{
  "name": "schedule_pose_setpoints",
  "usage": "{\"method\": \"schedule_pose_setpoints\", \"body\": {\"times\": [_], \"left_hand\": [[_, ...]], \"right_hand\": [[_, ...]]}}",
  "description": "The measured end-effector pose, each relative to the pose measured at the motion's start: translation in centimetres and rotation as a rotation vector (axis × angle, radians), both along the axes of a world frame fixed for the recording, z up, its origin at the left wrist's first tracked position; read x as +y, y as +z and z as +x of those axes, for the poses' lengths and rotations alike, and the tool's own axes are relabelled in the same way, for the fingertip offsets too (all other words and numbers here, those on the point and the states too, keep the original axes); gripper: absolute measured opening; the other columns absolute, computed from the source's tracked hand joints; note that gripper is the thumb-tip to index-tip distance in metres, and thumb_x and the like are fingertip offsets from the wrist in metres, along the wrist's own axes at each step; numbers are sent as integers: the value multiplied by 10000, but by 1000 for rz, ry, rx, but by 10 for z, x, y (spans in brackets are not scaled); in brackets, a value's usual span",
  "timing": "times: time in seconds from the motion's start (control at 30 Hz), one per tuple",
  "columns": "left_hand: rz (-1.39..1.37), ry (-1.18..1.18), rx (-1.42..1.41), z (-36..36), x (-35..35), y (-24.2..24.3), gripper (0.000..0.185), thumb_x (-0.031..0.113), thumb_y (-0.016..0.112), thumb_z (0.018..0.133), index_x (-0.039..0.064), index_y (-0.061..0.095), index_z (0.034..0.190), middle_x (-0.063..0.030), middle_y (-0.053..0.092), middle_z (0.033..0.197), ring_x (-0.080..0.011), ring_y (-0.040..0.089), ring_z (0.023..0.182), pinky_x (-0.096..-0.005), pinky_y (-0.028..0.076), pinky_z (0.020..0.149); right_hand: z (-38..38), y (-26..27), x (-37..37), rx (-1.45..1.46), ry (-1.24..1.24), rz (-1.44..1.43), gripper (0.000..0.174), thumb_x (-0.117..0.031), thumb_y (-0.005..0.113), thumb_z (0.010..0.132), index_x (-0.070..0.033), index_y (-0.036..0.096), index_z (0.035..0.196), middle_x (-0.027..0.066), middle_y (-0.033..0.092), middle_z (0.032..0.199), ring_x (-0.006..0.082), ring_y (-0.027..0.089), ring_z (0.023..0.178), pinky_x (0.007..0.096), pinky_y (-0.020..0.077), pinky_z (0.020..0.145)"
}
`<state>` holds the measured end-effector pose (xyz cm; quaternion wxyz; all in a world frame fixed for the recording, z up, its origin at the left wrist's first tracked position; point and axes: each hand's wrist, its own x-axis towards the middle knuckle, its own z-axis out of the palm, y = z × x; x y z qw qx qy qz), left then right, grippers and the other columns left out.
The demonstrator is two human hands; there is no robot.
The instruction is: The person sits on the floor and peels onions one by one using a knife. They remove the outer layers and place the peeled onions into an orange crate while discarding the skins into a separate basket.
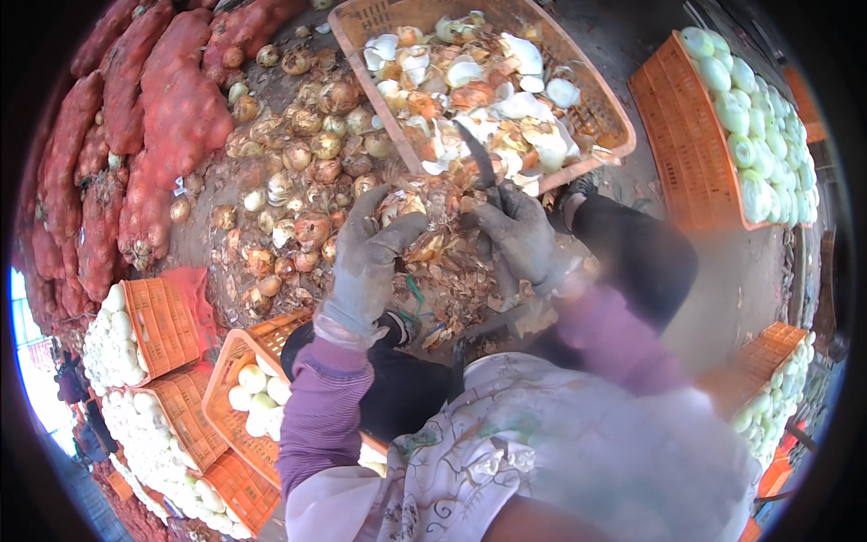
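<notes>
My left hand (376, 251), in a grey work glove, curls round an onion (401, 205) whose dry skin shows between thumb and fingers. My right hand (518, 234), gloved alike, grips a knife; its dark curved blade (477, 152) points up and away from me, over the near edge of an orange plastic crate (385, 112). That crate holds onion peels and cut scraps (474, 95). The two hands are apart, above a ground strewn with dry onion skins (454, 278). Unpeeled onions (325, 146) lie loose to the left of the crate.
Red mesh sacks of onions (179, 101) are piled at upper left. Orange crates of peeled onions stand at upper right (691, 142), lower right (772, 352) and lower left (162, 325). Another crate (223, 400), partly filled with peeled onions, sits beside my left leg.
</notes>
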<state>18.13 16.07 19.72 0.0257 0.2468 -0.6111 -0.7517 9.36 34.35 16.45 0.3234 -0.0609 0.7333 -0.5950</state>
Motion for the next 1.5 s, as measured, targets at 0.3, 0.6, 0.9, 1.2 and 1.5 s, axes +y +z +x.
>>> {"method": "schedule_pose_setpoints", "body": {"times": [0.3, 0.6, 0.9, 1.2, 1.5], "left_hand": [[46, -148, 120, 9, 26, -21, 661, 52, 679, 872, 56, 351, 1446, -143, 449, 1368, -150, 569, 1075, -280, 499, 915], [-324, -278, 323, -13, 25, -56, 866, 137, 879, 656, 35, 422, 1385, -118, 509, 1323, -213, 485, 1219, -361, 392, 1052], [-291, -87, 211, -10, 37, -51, 758, -6, 803, 707, 31, 421, 1361, -117, 522, 1261, -194, 548, 1098, -319, 488, 941], [-20, 28, 244, -10, 49, -40, 702, -81, 729, 759, 44, 392, 1362, -129, 487, 1243, -178, 575, 1009, -296, 569, 807], [-11, 53, 200, -12, 46, -48, 720, -129, 701, 756, 45, 372, 1373, -97, 493, 1239, -180, 555, 1047, -320, 555, 858]], "right_hand": [[3, -33, 18, 48, 156, 9, 319, -236, 597, 918, 19, 609, 1108, 135, 662, 830, 197, 632, 715, 348, 511, 685], [-10, -26, 18, 109, 175, 121, 326, -268, 595, 908, 35, 635, 1021, 134, 656, 744, 203, 638, 651, 343, 505, 607], [45, 13, 62, -59, 100, -67, 435, -258, 518, 976, 11, 464, 1315, 142, 597, 869, 175, 589, 754, 338, 506, 741], [72, -45, 51, 667, 200, 191, 569, -175, 584, 902, -33, 370, 1411, 170, 608, 913, 332, 631, 801, 400, 503, 692], [46, -32, 42, 670, 259, 225, 568, -156, 570, 882, 1, 362, 1386, 176, 606, 735, 352, 623, 732, 442, 480, 642]]}}
